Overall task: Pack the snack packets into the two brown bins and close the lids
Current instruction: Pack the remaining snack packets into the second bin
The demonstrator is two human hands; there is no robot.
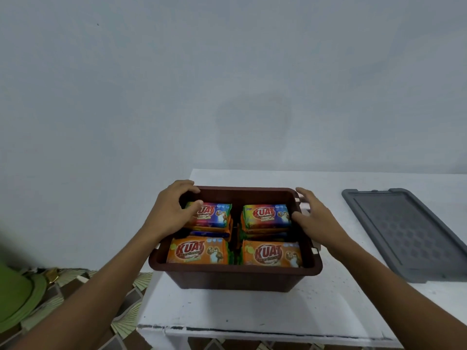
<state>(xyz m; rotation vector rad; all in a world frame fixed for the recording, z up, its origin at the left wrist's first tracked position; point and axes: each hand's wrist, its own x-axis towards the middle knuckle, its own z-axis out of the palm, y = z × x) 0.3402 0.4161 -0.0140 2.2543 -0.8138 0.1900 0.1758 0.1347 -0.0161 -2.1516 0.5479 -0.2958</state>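
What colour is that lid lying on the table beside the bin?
Grey lid, seen clearly in the head view.

One brown bin, one grey lid, four top packets, left hand, right hand

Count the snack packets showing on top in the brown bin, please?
4: back-left packet by the left hand, back-right packet, both multicoloured; front-left packet and front-right packet, both orange. More may lie hidden beneath.
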